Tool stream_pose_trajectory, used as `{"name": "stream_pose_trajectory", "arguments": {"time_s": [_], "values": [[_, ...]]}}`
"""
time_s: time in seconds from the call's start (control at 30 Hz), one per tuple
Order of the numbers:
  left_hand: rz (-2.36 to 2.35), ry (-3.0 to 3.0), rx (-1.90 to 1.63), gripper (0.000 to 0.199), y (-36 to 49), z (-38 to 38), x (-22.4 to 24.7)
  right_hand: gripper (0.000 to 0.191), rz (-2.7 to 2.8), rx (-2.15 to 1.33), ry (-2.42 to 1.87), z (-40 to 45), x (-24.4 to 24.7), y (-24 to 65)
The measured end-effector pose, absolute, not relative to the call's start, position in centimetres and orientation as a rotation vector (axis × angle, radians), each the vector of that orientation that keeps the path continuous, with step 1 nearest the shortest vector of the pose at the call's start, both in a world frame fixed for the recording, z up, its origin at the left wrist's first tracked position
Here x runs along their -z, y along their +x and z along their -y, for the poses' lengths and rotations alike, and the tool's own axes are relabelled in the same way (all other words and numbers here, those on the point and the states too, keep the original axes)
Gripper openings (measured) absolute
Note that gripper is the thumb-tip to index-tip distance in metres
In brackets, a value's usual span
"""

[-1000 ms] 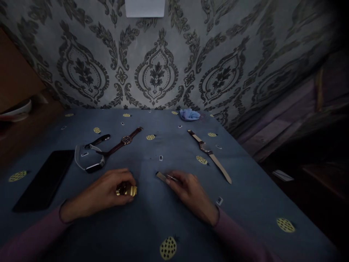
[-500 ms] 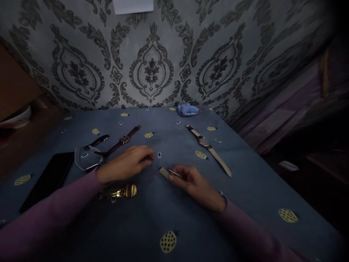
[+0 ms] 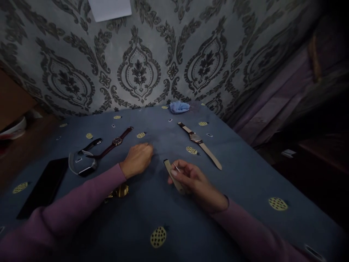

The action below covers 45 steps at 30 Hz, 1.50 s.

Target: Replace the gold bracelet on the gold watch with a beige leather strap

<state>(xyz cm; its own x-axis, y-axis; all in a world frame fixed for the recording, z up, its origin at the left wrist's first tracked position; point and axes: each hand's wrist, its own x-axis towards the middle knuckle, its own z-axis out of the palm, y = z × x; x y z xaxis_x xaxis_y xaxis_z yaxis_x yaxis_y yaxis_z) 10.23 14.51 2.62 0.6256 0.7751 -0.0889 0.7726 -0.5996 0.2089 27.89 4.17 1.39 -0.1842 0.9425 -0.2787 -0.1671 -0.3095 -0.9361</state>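
Observation:
My right hand (image 3: 188, 178) is closed around a beige strip with a dark end, which looks like the underside of a watch strap (image 3: 171, 173). A thin, shiny metal piece (image 3: 176, 167) shows between its thumb and fingers, too small to name. To the left, my left hand (image 3: 138, 158) is low over the cloth with its fingers curled in; whatever they may hold is hidden. A gold watch (image 3: 122, 190) lies partly behind my left forearm. Beyond that hand is a watch with a dark red strap (image 3: 117, 141). A watch with a beige-lined strap (image 3: 195, 137) lies face down at the right.
A black phone (image 3: 45, 187), a smartwatch with a pale strap (image 3: 87, 170) and a black-strapped watch (image 3: 91, 145) lie at the left. Crumpled blue cloth (image 3: 179, 107) sits by the patterned wall. The blue tablecloth (image 3: 240, 225) ends at a right-hand edge.
My left hand has turned knuckles up and its forearm now covers part of the gold watch. My right hand has tilted the strap more upright. The view has shifted slightly right.

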Motion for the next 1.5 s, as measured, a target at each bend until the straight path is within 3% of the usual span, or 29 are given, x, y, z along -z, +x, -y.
{"name": "stream_pose_trajectory", "arguments": {"time_s": [0.2, 0.6, 0.87, 1.1, 1.5], "values": [[-1.277, 2.5, -0.049, 0.008, 9.9, -15.3, -2.7, 0.041, 0.903, -1.623, -1.193, -3.9, -1.1, 27.7], [-1.312, 2.27, -0.245, 0.008, 10.2, -15.5, -2.4, 0.039, 0.883, -1.628, -1.171, -4.0, -0.9, 27.8], [-1.166, 1.976, -0.455, 0.015, 7.8, -9.0, -4.1, 0.053, 0.896, -1.722, -1.111, -3.2, -1.1, 27.1], [-0.951, 1.177, -0.671, 0.025, 6.0, -3.6, -3.0, 0.045, 1.023, -1.785, -1.051, -1.9, -0.1, 25.5], [-0.841, 0.996, -0.697, 0.028, 5.4, -3.6, -2.4, 0.037, 1.213, -1.706, -1.121, -1.6, -1.1, 25.1]]}}
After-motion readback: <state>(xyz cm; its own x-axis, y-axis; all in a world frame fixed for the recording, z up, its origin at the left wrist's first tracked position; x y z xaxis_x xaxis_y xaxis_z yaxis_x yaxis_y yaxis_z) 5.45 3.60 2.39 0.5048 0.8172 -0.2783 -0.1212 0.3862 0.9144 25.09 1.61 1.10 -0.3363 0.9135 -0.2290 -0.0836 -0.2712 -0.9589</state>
